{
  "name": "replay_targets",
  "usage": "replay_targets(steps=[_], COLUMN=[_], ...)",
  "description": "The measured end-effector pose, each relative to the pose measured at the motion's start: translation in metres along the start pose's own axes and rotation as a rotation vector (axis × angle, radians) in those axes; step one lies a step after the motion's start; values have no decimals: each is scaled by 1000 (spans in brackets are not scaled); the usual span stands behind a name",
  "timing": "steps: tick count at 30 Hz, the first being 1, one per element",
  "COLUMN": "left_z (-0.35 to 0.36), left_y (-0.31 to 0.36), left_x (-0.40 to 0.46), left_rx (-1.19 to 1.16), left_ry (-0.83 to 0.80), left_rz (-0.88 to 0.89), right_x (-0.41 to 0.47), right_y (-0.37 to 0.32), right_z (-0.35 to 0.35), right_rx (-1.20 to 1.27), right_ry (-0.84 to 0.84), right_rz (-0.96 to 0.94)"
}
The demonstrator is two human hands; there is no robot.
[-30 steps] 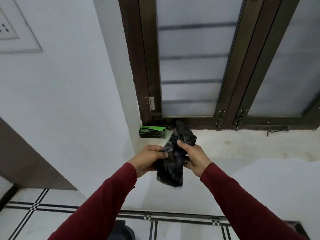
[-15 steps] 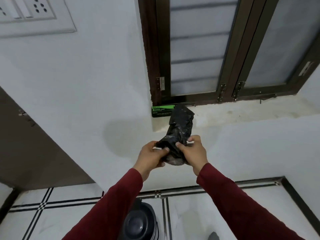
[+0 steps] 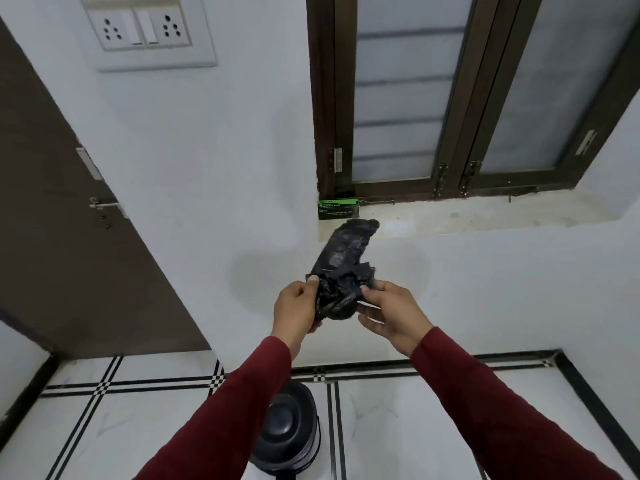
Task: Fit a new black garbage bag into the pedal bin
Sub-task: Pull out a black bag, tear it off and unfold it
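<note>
A crumpled, still-folded black garbage bag (image 3: 343, 268) is held up in front of the white wall at chest height. My left hand (image 3: 296, 308) pinches its lower left edge between thumb and fingers. My right hand (image 3: 391, 311) pinches its lower right edge. The bag's upper end sticks up towards the window sill. Below my arms, on the tiled floor, stands the black pedal bin (image 3: 289, 429) with its lid down, partly hidden by my left sleeve.
A green and black garbage-bag box (image 3: 338, 209) lies on the window sill (image 3: 485, 216) at its left end, under a dark-framed window (image 3: 450, 98). A brown door (image 3: 69, 209) with a latch is on the left, a socket panel (image 3: 149, 29) above.
The view has tilted down, so the bin and more floor show. My hands have drawn slightly apart and the bag's lower part is more bunched between them.
</note>
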State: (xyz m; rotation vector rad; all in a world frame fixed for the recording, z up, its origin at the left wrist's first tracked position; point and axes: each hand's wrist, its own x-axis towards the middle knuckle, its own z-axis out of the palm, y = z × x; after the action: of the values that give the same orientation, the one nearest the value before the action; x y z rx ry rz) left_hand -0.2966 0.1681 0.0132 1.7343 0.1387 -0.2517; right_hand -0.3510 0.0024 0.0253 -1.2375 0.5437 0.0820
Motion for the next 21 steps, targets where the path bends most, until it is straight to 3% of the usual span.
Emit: replay_targets(steps=[2,5,9,10,12,15,17,19,21], left_z=[-10,-21,-32,-35,-37,-43,-49,-59,-69], left_y=[-6,-22,-38,-36,-27,-14,-13,-17,-25], left_x=[-19,-42,-76,-89,-103,-125,-133,-139,-138], left_rx=[29,221,616,594,391,86,105,195,134], left_ry=[-7,-50,63,65,-89,-259,-248,-211,-143], left_rz=[-20,-3,242,322,358,83,-52,-13,39], right_x=[-13,-32,-59,-69,-76,-94,-103,-113,-118], right_y=[0,4,14,19,27,41,49,55,60], right_z=[-4,-6,-2,2,6,15,20,27,32], right_rx=[215,299,327,279,179,71,-3,-60,-96], right_ry=[23,37,-42,-72,-96,-140,-189,-224,-236], right_rz=[54,80,125,121,78,-15,-92,-139,-150])
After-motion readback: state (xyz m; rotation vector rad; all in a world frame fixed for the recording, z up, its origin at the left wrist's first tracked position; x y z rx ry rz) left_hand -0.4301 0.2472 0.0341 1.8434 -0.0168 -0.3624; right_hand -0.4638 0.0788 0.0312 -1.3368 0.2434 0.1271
